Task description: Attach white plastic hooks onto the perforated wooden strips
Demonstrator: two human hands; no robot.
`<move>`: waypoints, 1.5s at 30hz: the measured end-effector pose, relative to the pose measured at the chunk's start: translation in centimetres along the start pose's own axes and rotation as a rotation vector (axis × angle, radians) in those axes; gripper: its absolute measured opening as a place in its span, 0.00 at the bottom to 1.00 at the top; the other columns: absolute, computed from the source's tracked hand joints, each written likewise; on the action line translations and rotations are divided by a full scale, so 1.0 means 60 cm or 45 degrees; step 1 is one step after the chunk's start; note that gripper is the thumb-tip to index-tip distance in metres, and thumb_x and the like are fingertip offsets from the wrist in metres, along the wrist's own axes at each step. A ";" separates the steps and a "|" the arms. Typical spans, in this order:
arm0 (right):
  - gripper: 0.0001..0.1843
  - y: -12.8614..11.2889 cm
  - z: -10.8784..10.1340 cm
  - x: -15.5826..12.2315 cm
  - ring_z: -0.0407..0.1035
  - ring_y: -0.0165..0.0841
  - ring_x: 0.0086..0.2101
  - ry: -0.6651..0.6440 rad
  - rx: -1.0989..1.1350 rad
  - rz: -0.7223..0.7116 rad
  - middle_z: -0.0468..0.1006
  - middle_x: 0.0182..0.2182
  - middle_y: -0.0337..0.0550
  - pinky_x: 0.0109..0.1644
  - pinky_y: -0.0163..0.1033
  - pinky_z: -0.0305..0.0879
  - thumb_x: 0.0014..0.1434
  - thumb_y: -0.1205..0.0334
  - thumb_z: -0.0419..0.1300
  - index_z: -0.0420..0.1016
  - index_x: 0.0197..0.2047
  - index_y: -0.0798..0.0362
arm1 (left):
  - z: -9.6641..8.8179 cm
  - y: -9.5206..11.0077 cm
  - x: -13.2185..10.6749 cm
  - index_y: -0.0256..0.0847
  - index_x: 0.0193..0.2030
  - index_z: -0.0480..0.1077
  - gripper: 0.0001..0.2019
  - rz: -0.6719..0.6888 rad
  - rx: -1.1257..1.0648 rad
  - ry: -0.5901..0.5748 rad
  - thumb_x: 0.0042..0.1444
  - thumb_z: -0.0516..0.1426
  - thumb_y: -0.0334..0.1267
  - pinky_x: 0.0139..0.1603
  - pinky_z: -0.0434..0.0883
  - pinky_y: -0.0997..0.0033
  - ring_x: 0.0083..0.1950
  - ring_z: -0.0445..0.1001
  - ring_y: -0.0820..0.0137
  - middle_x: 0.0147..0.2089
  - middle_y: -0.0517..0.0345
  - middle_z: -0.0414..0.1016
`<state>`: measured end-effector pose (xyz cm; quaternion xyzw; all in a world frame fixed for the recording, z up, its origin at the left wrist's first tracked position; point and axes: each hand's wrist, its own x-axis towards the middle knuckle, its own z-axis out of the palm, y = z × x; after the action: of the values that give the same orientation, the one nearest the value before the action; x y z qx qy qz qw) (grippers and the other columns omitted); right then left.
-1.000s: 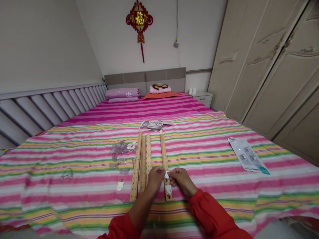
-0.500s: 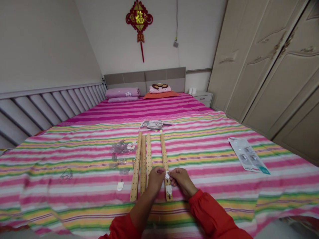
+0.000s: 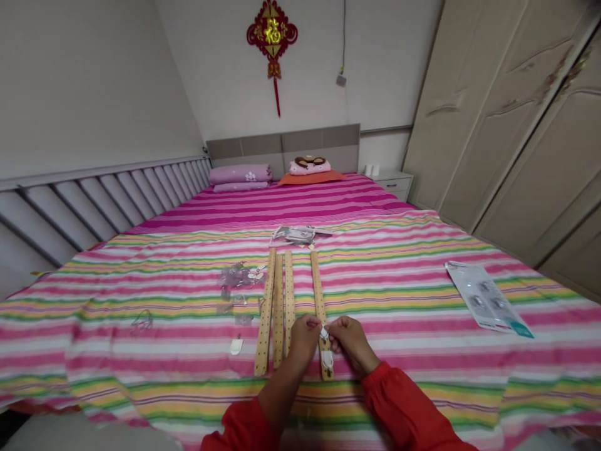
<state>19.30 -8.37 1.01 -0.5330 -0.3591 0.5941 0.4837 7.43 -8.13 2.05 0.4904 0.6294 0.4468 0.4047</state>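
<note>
My left hand [image 3: 305,340] and my right hand [image 3: 353,342] meet over a narrow wooden strip [image 3: 318,282] with rows of small holes. Fingers of both pinch a small white piece [image 3: 323,334] lying over the strip, one hand on each side. Nearer to me, a second white piece with a looped shape [image 3: 327,359] sits on the same strip. Exactly what kind of pieces these are is too small to tell. Left of my hands, three more perforated strips [image 3: 265,326] lie side by side, partly hidden by my left forearm.
Several small clear plastic bags [image 3: 239,299] and a white tag [image 3: 236,346] lie left of the strips on the striped bedsheet [image 3: 178,351]. A clear package [image 3: 297,235] lies behind them. At right is a blister pack [image 3: 488,299]; at far left, a thin looped cord [image 3: 142,321].
The whole view has shifted slightly, so things appear further right. Both hands keep their pinch at the same white piece, with hardly any movement against the strip.
</note>
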 end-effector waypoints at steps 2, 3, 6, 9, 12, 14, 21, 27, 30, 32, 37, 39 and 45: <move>0.11 0.001 0.000 0.000 0.57 0.23 0.08 -0.003 -0.007 -0.006 0.67 0.08 0.30 0.10 0.28 0.52 0.39 0.62 0.64 0.63 0.17 0.52 | 0.003 -0.001 0.002 0.39 0.21 0.69 0.07 -0.009 0.014 0.010 0.40 0.56 0.23 0.32 0.66 0.74 0.28 0.70 0.72 0.22 0.62 0.72; 0.11 0.000 -0.001 -0.001 0.57 0.23 0.08 -0.007 -0.011 -0.010 0.67 0.08 0.31 0.10 0.28 0.51 0.39 0.62 0.65 0.64 0.17 0.52 | 0.004 0.000 0.002 0.39 0.21 0.69 0.07 -0.011 0.017 0.014 0.40 0.56 0.23 0.32 0.66 0.74 0.28 0.70 0.72 0.22 0.62 0.71; 0.12 -0.004 -0.002 -0.007 0.58 0.23 0.09 -0.027 -0.020 -0.027 0.68 0.08 0.31 0.11 0.28 0.51 0.39 0.60 0.66 0.64 0.18 0.52 | 0.004 0.006 -0.004 0.39 0.21 0.69 0.07 -0.009 0.013 0.008 0.41 0.56 0.23 0.32 0.67 0.73 0.28 0.71 0.71 0.23 0.61 0.72; 0.15 -0.008 -0.007 -0.015 0.58 0.22 0.09 -0.057 -0.020 -0.044 0.68 0.09 0.32 0.13 0.28 0.53 0.42 0.55 0.66 0.65 0.18 0.53 | -0.015 0.019 -0.021 0.38 0.26 0.71 0.04 0.077 -0.027 -0.030 0.45 0.57 0.28 0.37 0.69 0.72 0.33 0.74 0.70 0.27 0.58 0.74; 0.18 -0.008 -0.012 -0.021 0.59 0.22 0.10 -0.082 -0.013 -0.059 0.68 0.09 0.33 0.14 0.28 0.54 0.46 0.50 0.65 0.66 0.18 0.53 | -0.064 0.025 -0.044 0.39 0.32 0.73 0.05 0.268 -0.041 0.013 0.49 0.57 0.35 0.41 0.70 0.69 0.38 0.74 0.68 0.35 0.54 0.75; 0.20 -0.006 -0.015 -0.023 0.59 0.22 0.11 -0.094 0.001 -0.068 0.67 0.09 0.33 0.15 0.28 0.54 0.47 0.49 0.65 0.66 0.18 0.54 | -0.113 0.014 -0.054 0.39 0.34 0.73 0.07 0.341 -0.005 0.153 0.51 0.56 0.38 0.41 0.70 0.68 0.39 0.73 0.67 0.37 0.53 0.73; 0.20 -0.003 -0.009 -0.023 0.55 0.21 0.10 -0.039 0.025 -0.068 0.66 0.09 0.32 0.14 0.28 0.50 0.46 0.48 0.66 0.65 0.17 0.53 | -0.267 -0.100 -0.059 0.33 0.44 0.70 0.20 0.327 0.447 0.649 0.46 0.58 0.44 0.48 0.68 0.55 0.45 0.70 0.57 0.41 0.46 0.72; 0.21 -0.002 -0.011 -0.025 0.56 0.21 0.10 -0.036 0.010 -0.084 0.66 0.09 0.32 0.15 0.28 0.49 0.45 0.47 0.66 0.65 0.17 0.54 | -0.271 -0.131 -0.056 0.31 0.50 0.68 0.22 0.342 0.634 0.677 0.49 0.56 0.42 0.50 0.68 0.53 0.47 0.68 0.56 0.43 0.45 0.70; 0.22 0.001 -0.013 -0.024 0.56 0.22 0.11 -0.052 -0.012 -0.085 0.64 0.08 0.32 0.15 0.29 0.50 0.46 0.46 0.65 0.66 0.17 0.54 | -0.268 -0.129 -0.051 0.34 0.50 0.68 0.20 0.330 0.561 0.661 0.50 0.55 0.40 0.48 0.69 0.54 0.44 0.69 0.58 0.41 0.48 0.70; 0.22 0.001 -0.013 -0.025 0.56 0.22 0.11 -0.052 -0.015 -0.089 0.64 0.08 0.32 0.15 0.29 0.49 0.46 0.46 0.65 0.66 0.17 0.54 | -0.271 -0.126 -0.050 0.35 0.49 0.69 0.20 0.311 0.470 0.645 0.49 0.56 0.40 0.47 0.69 0.55 0.43 0.71 0.59 0.40 0.49 0.71; 0.21 -0.005 -0.012 -0.028 0.56 0.23 0.11 -0.041 0.008 -0.087 0.65 0.09 0.33 0.16 0.30 0.49 0.45 0.47 0.66 0.66 0.17 0.53 | -0.282 -0.084 -0.061 0.36 0.45 0.71 0.24 0.162 0.032 0.563 0.39 0.64 0.41 0.44 0.70 0.60 0.41 0.72 0.61 0.39 0.51 0.73; 0.21 -0.007 -0.014 -0.028 0.55 0.23 0.11 -0.060 0.017 -0.086 0.65 0.08 0.33 0.16 0.31 0.49 0.46 0.46 0.65 0.66 0.17 0.54 | -0.283 -0.052 -0.070 0.35 0.45 0.72 0.27 0.033 -0.269 0.425 0.35 0.67 0.42 0.43 0.70 0.65 0.41 0.73 0.64 0.38 0.52 0.74; 0.21 -0.010 -0.018 -0.031 0.54 0.23 0.12 -0.085 0.058 -0.114 0.65 0.10 0.33 0.16 0.31 0.47 0.45 0.46 0.65 0.67 0.17 0.54 | -0.274 0.040 -0.104 0.40 0.46 0.73 0.26 -0.080 -0.897 0.036 0.37 0.70 0.41 0.45 0.69 0.74 0.44 0.74 0.70 0.43 0.54 0.77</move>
<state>20.38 -10.06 1.89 -0.4851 -0.3850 0.5974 0.5095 -6.33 -16.66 9.28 0.2947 0.4570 0.6304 0.5539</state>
